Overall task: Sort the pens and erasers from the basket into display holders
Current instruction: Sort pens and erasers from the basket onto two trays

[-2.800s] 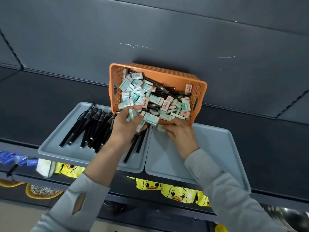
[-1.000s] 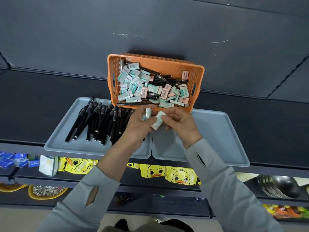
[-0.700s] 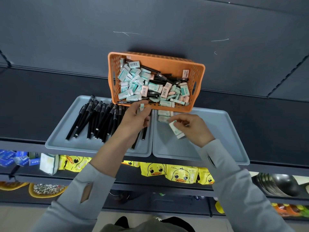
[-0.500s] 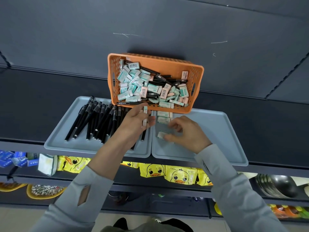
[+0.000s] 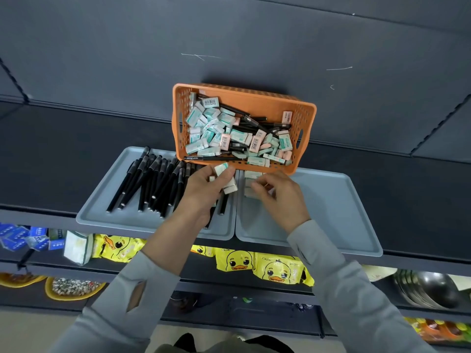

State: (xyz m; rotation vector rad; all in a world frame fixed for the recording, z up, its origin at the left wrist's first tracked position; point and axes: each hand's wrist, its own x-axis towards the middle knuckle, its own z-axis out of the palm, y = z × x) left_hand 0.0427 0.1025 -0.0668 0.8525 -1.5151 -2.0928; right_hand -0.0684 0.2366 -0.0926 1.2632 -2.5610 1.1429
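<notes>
Since half a second ago the right grip (image 5: 280, 197) has left the near part of the right tray (image 5: 336, 217) and slid forward to the laid erasers (image 5: 251, 175) beside the basket, while the left grip (image 5: 206, 192) has turned to show more of its load. The left grip is clenched round the held erasers (image 5: 221, 169), one poking out past its fingertips with its long axis pointing roughly away from the person. The right grip's fingers are curled down onto the laid erasers; whether they pinch one I cannot tell (something pale shows between them). The held erasers lie just to the left of the right grip, nearly touching it, so the right grip looks the nearer one to take and place them. Just beyond both grips tilts the orange basket (image 5: 307, 115), still full. Under and left of the left grip, pens (image 5: 150, 182) lie on the left tray (image 5: 102, 215).
</notes>
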